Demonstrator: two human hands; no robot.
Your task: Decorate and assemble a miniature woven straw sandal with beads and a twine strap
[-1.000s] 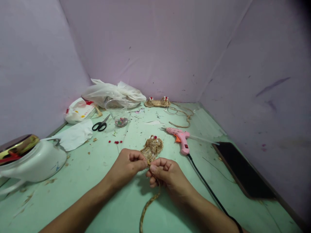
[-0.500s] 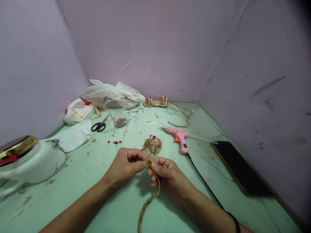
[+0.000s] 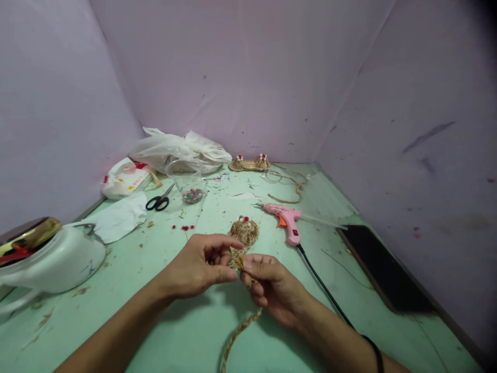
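Braided cord (image 3: 241,327) looks light, pliable, fray-prone: pinch near end, right hand (image 3: 274,282) fingers clamped there, left hand (image 3: 196,267) fingers apart.

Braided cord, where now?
Head view, lower centre: the braided cord runs from the right hand to the picture's bottom edge, nearer than the woven piece.

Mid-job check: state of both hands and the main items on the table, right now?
Left hand: thumb and index finger apart
Right hand: pinching the braided cord
Braided cord: curved, running out of frame
Woven piece: beaded, partly hidden
Clear cup: upright, small beads in the bottom
Glue gun: on its side, power state unclear
Scissors: lying down, blades seemingly shut
Phone: flat, screen dark
Plastic bag: crumpled
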